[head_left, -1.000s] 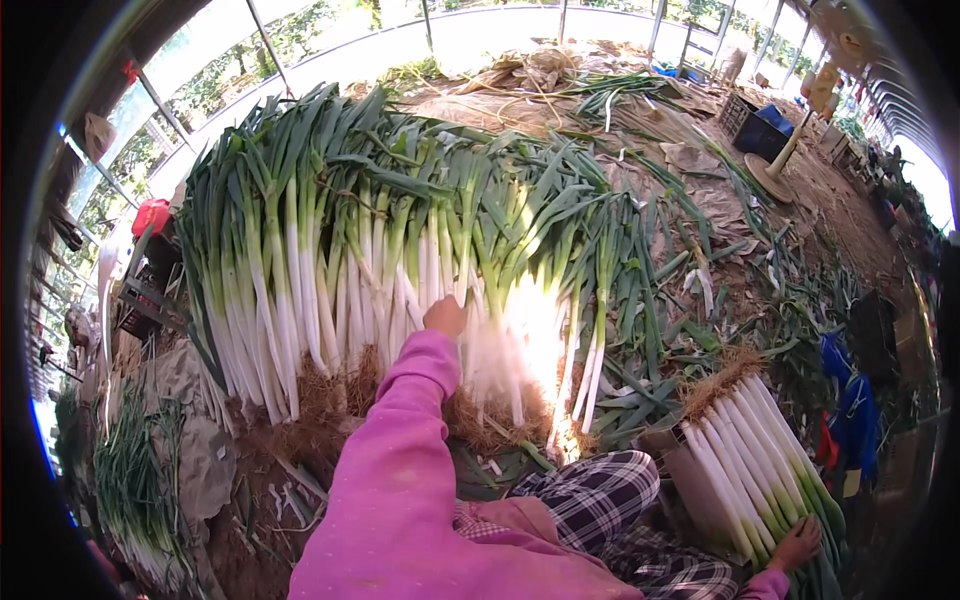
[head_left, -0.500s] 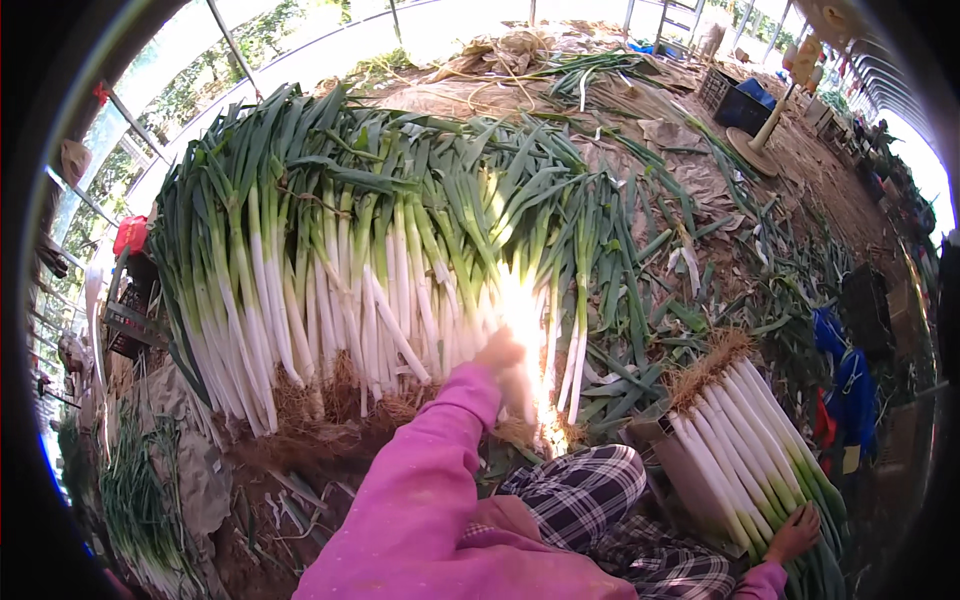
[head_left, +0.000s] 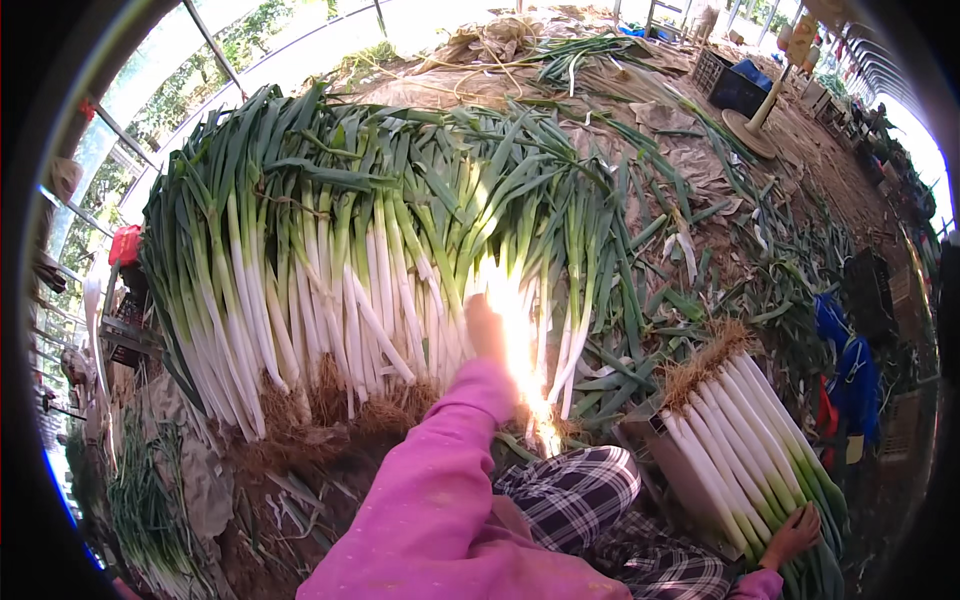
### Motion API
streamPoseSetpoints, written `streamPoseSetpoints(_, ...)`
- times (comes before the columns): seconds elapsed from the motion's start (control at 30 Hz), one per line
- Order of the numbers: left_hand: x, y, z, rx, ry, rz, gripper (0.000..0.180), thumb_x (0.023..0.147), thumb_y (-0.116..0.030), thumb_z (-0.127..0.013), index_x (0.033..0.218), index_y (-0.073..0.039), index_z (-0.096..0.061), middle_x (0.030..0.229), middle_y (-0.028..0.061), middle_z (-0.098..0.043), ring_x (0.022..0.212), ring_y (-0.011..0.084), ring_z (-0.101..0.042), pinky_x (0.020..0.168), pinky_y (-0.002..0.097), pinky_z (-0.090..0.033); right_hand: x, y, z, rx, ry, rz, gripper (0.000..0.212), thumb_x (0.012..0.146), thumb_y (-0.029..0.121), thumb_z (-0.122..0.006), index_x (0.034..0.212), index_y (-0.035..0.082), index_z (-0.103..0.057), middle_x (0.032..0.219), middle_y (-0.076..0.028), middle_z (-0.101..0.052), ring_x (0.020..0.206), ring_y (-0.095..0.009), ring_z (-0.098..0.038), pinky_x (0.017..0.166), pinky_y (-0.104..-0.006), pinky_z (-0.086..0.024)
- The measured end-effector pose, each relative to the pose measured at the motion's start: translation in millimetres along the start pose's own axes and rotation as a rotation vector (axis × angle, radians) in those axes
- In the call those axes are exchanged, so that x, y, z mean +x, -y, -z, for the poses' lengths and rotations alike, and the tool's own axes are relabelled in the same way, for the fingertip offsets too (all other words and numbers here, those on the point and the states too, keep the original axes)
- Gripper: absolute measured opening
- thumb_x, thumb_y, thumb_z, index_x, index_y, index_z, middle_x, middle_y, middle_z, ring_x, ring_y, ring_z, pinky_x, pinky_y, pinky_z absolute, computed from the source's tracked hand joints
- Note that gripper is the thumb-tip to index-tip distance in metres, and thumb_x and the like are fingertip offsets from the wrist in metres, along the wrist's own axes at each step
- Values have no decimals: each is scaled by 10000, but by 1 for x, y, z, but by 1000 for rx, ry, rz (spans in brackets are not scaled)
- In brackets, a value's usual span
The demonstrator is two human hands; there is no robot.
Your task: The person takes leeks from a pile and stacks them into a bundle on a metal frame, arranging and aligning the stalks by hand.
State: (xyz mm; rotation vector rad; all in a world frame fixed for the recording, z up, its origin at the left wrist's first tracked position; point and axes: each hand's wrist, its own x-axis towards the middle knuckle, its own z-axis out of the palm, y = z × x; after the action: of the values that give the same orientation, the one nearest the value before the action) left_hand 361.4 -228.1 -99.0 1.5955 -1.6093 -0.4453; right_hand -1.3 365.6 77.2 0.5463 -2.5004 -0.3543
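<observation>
A wide pile of leeks (head_left: 345, 290), white shanks toward me and green leaves away, lies across the ground ahead. My left hand (head_left: 485, 325) reaches in among the shanks at the pile's right part; bright glare beside it hides its fingers, so its grip cannot be made out. At the lower right, a bundle of leeks (head_left: 735, 450) rests on a box-like stand (head_left: 665, 460), shaggy roots up and leaves toward me. My right hand (head_left: 795, 535) is closed over the green part of this bundle.
Loose leaves and trimmings (head_left: 690, 290) litter the ground to the right. More thin green stalks (head_left: 150, 510) lie at the lower left. Farther off stand a black crate (head_left: 730, 88) and a round-based post (head_left: 765, 115). Blue cloth (head_left: 852, 375) hangs at the right.
My left hand has moved slightly left and farther into the pile. My right hand stays on the bundle. The whole view has shifted slightly.
</observation>
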Motion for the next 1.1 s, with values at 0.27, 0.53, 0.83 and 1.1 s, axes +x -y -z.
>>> streamPoseSetpoints(0.27,51,60,29,562,228,183,321,785,-196,-642,1027,-6,-553,939,189,-611,797,376,-642,678,459,-518,6,15,8,23,-6,15,283,945,284,-493,1176,151,-590,1200,-27,-582,1167,-235,-500,959,-486,-344)
streamPoseSetpoints(0.53,71,40,31,-824,853,570,186,803,-93,-591,944,27,-602,807,96,-627,695,154,-587,605,300,-489,2,12,7,-50,16,-27,315,954,325,-466,1198,161,-578,1223,-22,-561,1192,-230,-476,976,-512,-329)
streamPoseSetpoints(0.83,118,-7,10,-1037,604,697,148,947,-243,-527,1017,-114,-551,868,23,-602,771,167,-571,679,317,-514,-1,14,12,-21,20,-45,308,939,304,-483,1196,161,-573,1237,-20,-546,1209,-232,-461,1011,-567,-291)
streamPoseSetpoints(1.1,13,-146,-15,-1350,754,457,152,935,-186,-548,989,-44,-531,916,83,-609,861,227,-604,747,383,-525,-2,18,36,-7,20,-92,283,912,264,-522,1158,140,-586,1197,-33,-557,1194,-235,-471,1015,-532,-306)
